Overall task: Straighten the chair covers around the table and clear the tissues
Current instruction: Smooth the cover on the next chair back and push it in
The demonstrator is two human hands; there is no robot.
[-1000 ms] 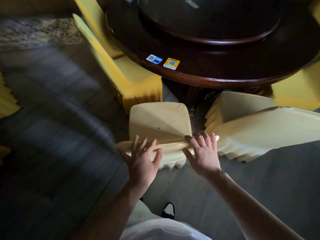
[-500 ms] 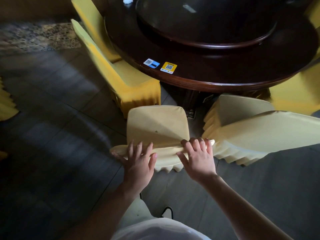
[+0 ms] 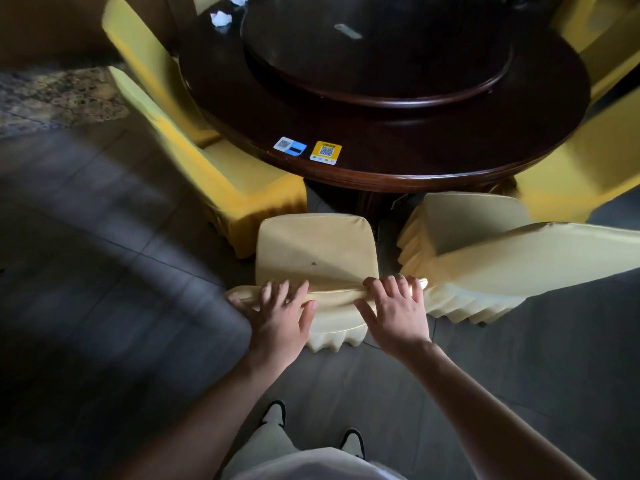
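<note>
Hands grip the top edge of a pale yellow chair cover [image 3: 317,252]: the left hand [image 3: 280,318] has its fingers curled over the left part of the backrest's top with the thumb pressing the rear face, and the right hand [image 3: 398,311] clasps the right part the same way, so the fabric bunches into a ridge between the two. Just beyond that grip lies the covered seat, its front pushed up near the round dark table [image 3: 381,147]. Beside the right hand stands a second covered chair [image 3: 485,251], its pleated skirt close to the held one. Past the left hand, a brighter yellow chair [image 3: 221,174] sits at the table's edge. Far beyond the grip, on the table's distant left side, lie crumpled white tissues [image 3: 220,18]. Two QR stickers [image 3: 308,150] sit on the near rim.
</note>
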